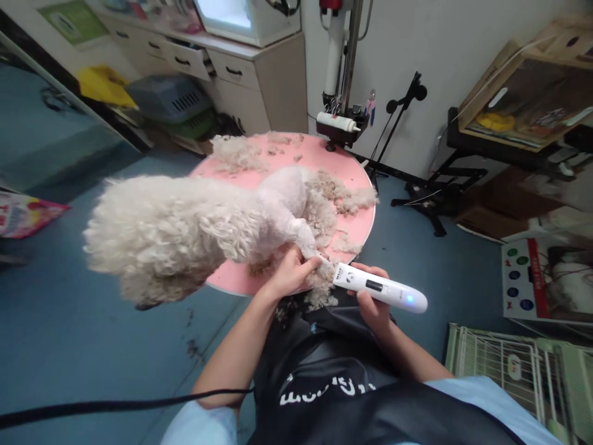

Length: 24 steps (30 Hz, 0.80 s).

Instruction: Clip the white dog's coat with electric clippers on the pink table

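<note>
A white curly-coated dog (185, 213) stands on a round pink table (296, 151), its head toward the left. The coat on its hindquarters is cropped short, while the front half is still long and fluffy. My left hand (293, 272) is closed around the dog's lower leg (303, 238). In my right hand (373, 303) is a white hair clipper (380, 288) with a lit blue light. Its blade end lies against fur at the dog's paw, just right of my left fingers. Clumps of cut fur (324, 213) lie beside the leg.
More cut fur (238, 153) sits at the table's far edge. Behind the table, a post holds a small tray with a white bottle (337, 122) and scissors. A pet carrier (171, 99) stands by the cabinets; a wire cage (500, 364) is at right.
</note>
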Available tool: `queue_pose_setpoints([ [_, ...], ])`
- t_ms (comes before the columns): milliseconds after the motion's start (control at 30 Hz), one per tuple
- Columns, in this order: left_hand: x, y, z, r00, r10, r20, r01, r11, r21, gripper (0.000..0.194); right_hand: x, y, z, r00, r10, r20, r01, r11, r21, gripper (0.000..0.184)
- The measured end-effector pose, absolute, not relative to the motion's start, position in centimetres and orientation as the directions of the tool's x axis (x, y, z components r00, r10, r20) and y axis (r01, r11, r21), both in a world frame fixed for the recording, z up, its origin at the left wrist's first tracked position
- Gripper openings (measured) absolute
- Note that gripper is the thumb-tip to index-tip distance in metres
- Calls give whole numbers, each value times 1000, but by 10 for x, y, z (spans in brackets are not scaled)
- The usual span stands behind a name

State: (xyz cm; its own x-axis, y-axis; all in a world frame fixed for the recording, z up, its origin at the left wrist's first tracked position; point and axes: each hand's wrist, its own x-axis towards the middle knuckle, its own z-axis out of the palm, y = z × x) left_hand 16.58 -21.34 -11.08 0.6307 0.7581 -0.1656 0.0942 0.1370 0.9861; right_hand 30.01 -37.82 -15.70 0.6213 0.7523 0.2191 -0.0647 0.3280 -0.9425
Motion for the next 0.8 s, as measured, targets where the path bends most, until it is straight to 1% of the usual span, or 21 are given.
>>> queue_pose_setpoints([
  [233,169,-213,-102,605,776,-178,48,188,981,40,297,-359,-153,589,732,342,56,385,-921,44],
  [433,170,-211,-97,613,771,-173,40,188,981,40,295,-352,-150,561,752,348,43,393,-919,47],
  [633,171,-210,-98,615,772,-162,67,154,986,37,293,-347,-142,604,724,333,43,388,-921,44],
  [733,168,-208,-99,626,761,-170,97,140,985,37,293,-341,-134,554,745,371,73,400,-914,41],
  [800,165,-205,-98,622,765,-165,108,125,986,39,296,-340,-129,481,790,380,79,393,-916,41],
])
